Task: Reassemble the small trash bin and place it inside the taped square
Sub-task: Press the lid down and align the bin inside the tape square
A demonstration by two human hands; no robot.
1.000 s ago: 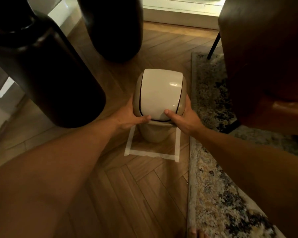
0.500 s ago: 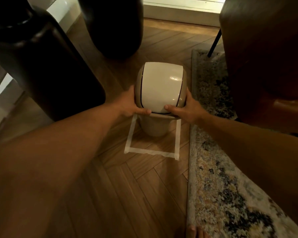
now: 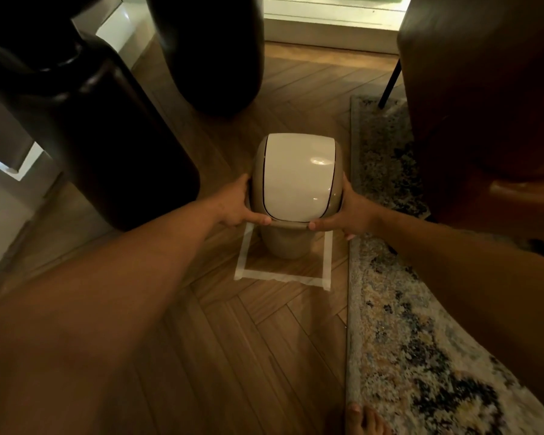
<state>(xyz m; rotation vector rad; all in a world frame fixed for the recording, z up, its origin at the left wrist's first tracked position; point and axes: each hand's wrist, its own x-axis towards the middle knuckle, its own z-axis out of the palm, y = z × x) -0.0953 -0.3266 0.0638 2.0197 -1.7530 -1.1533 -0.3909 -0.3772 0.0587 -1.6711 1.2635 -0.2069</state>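
A person's two bare hands clasp a small beige swing-lid trash bin from either side over a herringbone wood floor. The left hand wraps the lid housing's left flank, its thumb lying along the near rim; the right hand mirrors it on the right flank, thumb tip pressed to the same rim. Both are closed on the bin, and the white swing flap sits seated in its housing, so the bin looks reassembled.

The bin stands upright, its long axis vertical, straight ahead of the person and squarely between the hands, neither noticeably nearer than the other. Its tapered base lies within the far half of the taped square, between the left and right strips of pale tape, with bare floor showing between the base and the near strip. The far strip is hidden behind the bin, and whether the base already rests on the floor or hangs just above it cannot be told.

Judged from this, only settling and letting go remain; any correction would be a slight pull toward the near strip. A patterned rug borders the square's right side, two large dark vases loom at far left, and a bare foot shows at the near edge.
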